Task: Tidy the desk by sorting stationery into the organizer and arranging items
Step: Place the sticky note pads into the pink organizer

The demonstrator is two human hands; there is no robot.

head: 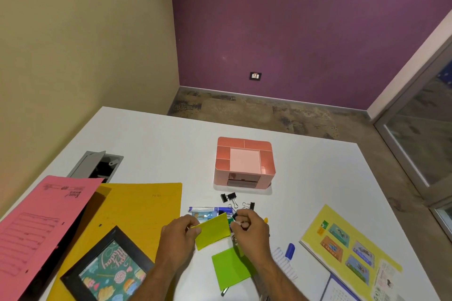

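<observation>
A: Where is the pink plastic desk organizer [244, 162] from your seat?

B: It stands upright on the white tabletop [318, 178], beyond your hands, with pale pink paper in its middle compartment. Take it as your landmark.

A: And my hands?

B: Your left hand [177, 233] pinches the left edge of a yellow-green sticky note pad [212, 230], lifted on the near side of the organizer. Your right hand [252, 230] is curled round something small and dark at the pad's right edge; you look to be holding a clip, though I cannot tell for sure.

A: What else lies around?

B: Black binder clips [228, 197] lie just in front of the organizer, with a blue marker pen [211, 209] nearer you. A bright green square note pad [231, 267] lies flat below your hands. Left of the organizer lie a yellow paper folder [137, 212], a pink printed sheet [41, 222] and a black picture frame [107, 269]. To its right, nearer you, lies a yellow illustrated booklet [347, 244].
</observation>
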